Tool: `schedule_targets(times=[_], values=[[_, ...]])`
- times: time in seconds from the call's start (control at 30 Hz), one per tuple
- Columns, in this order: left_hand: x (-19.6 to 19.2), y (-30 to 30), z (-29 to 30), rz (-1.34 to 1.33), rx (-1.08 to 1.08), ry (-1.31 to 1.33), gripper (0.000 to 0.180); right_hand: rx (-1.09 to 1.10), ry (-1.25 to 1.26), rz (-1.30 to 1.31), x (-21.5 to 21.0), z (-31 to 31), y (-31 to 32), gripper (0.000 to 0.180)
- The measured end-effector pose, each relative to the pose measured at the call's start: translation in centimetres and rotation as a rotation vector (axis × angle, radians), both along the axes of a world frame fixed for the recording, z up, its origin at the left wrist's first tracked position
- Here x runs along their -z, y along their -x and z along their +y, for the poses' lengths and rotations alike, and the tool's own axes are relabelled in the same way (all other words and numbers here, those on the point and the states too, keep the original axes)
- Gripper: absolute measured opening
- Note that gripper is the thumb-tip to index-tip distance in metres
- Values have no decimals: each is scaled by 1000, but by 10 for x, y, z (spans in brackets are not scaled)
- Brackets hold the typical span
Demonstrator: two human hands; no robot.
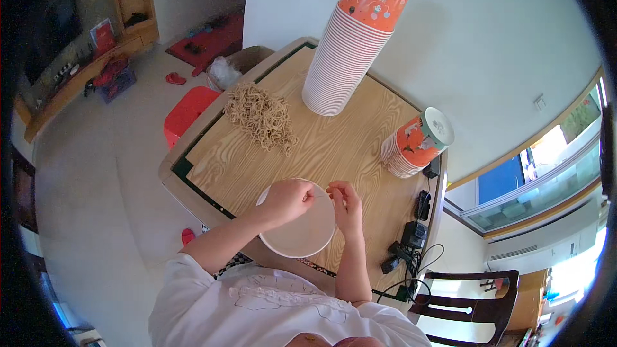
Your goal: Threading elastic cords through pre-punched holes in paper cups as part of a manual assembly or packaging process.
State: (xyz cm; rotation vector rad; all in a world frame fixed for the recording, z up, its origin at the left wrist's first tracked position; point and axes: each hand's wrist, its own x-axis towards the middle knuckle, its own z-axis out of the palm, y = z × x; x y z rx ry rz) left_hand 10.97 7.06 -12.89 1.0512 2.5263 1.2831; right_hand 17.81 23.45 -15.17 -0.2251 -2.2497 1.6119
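Note:
A white round bucket (297,234) stands at the table's near edge, its open mouth facing up. My left hand (290,200) is closed in a fist over the far part of its mouth. Beside it, at the right rim, my right hand (347,204) has thumb and fingers pinched together. The two hands are a small gap apart, and what the fingers hold, if anything, is too small to make out. A tangled heap of tan cords (260,119) lies farther left on the table.
A tall leaning stack of paper buckets (347,51) stands at the back of the wooden table (334,154). A shorter stack (418,144) is at the right, with black adapters and cables (411,244) nearer me. A red stool (188,112) and dark chair (466,308) flank the table.

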Motion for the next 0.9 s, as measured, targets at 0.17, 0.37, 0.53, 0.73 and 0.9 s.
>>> schedule_targets(times=[0.17,0.37,0.53,0.73,0.9], values=[[0,0,-1,99,-21,55,9,-75,272,-50,15,5,5,12],[4,-1,-3,158,-24,-10,9,-124,313,-59,30,4,9,15],[6,-2,-2,155,4,11,11,-135,342,-87,36,6,7,17],[6,-5,3,137,-7,-21,11,-172,349,-121,35,9,1,21],[9,-4,3,122,-25,-20,10,-146,361,-185,16,1,0,22]])
